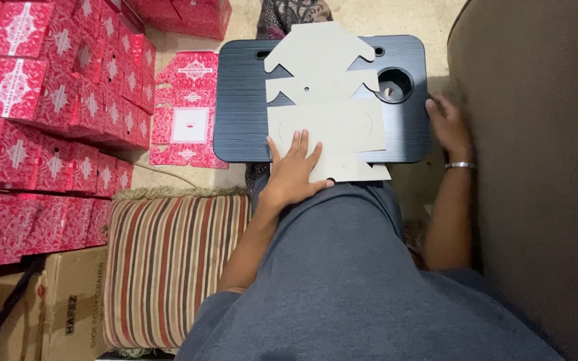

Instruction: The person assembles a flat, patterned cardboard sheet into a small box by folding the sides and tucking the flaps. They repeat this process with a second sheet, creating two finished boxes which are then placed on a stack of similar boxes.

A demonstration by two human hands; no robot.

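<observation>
A flat, unfolded grey cardboard box blank lies plain side up on a black lap tray. My left hand rests flat on the blank's near edge, fingers spread. Beside the tray's right edge, my right hand with a silver bracelet on the wrist touches or hovers at the rim; it is slightly blurred and appears to hold nothing. The tray has a round cup hole at its far right.
Stacks of folded red patterned boxes fill the left side. A flat red box blank lies on the floor left of the tray. A striped cushion and brown cartons sit near left. A brown sofa is on the right.
</observation>
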